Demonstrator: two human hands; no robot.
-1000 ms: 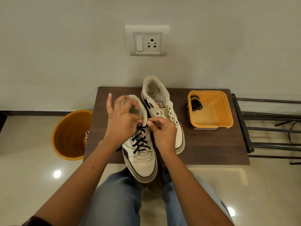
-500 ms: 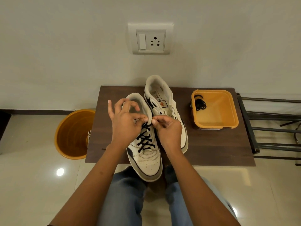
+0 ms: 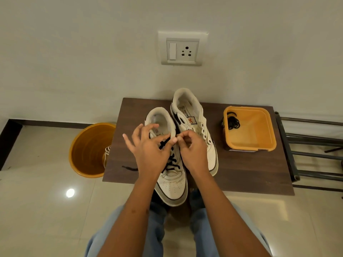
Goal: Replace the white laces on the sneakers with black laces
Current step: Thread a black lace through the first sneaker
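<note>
Both hands lacing sneaker, black lace

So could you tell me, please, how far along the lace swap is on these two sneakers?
About halfway. Done: the near sneaker has black lace crossed up most of its eyelets. In hand: the left hand and right hand work the lace at its top eyelets. Left: the far sneaker has bare eyelets, and its coiled black lace waits in the yellow box.
</note>
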